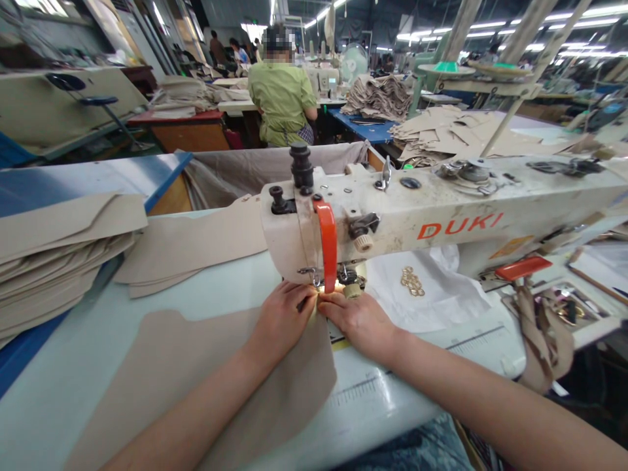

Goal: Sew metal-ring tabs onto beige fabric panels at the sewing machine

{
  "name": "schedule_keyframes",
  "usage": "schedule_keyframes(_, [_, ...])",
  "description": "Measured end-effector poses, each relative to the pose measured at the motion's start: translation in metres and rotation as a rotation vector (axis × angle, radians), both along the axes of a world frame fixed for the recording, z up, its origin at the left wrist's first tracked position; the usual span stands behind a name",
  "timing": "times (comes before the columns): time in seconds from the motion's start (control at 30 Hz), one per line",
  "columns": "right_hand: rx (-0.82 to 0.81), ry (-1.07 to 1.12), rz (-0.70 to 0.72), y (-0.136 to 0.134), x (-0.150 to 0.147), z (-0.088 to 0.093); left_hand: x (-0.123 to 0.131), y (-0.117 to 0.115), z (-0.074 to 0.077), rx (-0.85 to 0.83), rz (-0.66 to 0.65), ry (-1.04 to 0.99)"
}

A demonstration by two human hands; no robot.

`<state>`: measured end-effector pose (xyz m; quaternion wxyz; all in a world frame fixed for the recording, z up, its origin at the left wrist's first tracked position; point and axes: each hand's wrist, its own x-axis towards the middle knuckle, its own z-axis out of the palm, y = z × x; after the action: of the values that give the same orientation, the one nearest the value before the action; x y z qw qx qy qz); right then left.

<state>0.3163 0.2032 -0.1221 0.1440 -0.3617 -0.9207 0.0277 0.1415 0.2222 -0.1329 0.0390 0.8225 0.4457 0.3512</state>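
Beige sheet panel [161, 360] flat on the pale machine table [363, 409], upper edge at the stitching area. On that edge, left hand [289, 311] half curled, fingertips drawn together, with a small dark item among the fingers, too small to identify. Opposite, right hand [360, 320] low, fingers close together and nearly straight, tips near the left's; pinch or mere press, impossible to tell for either. Just above, orange-red guard [327, 245] of the DUKI sewing machine [392, 209]. Beyond, gold-coloured rings [412, 282] on white sheeting [441, 311]; leftward, stacked beige panels [53, 255].
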Motion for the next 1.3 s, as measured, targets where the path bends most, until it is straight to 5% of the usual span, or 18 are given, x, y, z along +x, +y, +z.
schedule_keyframes(0.5, [0.153, 0.057, 0.016, -0.004, 0.003, -0.007, 0.0, -0.002, 0.001, 0.049, -0.013, 0.064])
schedule_keyframes(0.7, [0.184, 0.124, 0.181, -0.009, 0.004, -0.005, -0.013, -0.014, -0.005, 0.161, -0.148, 0.3])
schedule_keyframes(1.0, [0.152, 0.07, 0.177, -0.01, 0.004, -0.007, -0.022, -0.022, -0.014, 0.154, -0.231, 0.519])
schedule_keyframes(1.3, [0.124, 0.044, 0.151, -0.01, 0.002, -0.006, -0.021, -0.021, -0.007, 0.216, -0.225, 0.629])
